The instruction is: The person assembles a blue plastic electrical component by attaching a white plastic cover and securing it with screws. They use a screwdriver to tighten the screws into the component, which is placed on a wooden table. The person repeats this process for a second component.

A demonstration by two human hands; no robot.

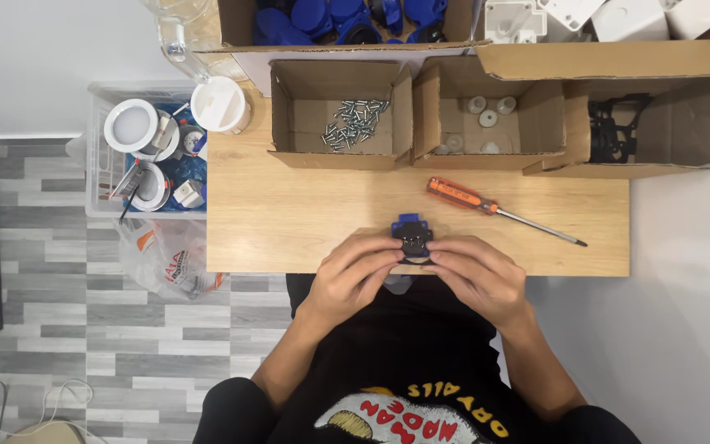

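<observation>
blue-and-black plastic socket part (412, 237) sits pinched between the fingers of both the left hand (361, 271) and right hand (474, 275), equally near, at the wooden tabletop's (289, 222) near edge, orange-handled screwdriver (499, 210) lying just beyond.

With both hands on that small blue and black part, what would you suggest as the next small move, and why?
Probably free the right hand and reach for a screw: the blue and black part sits pinched between both hands, the left hand could steady it, and the screwdriver lies untouched nearby.
</observation>
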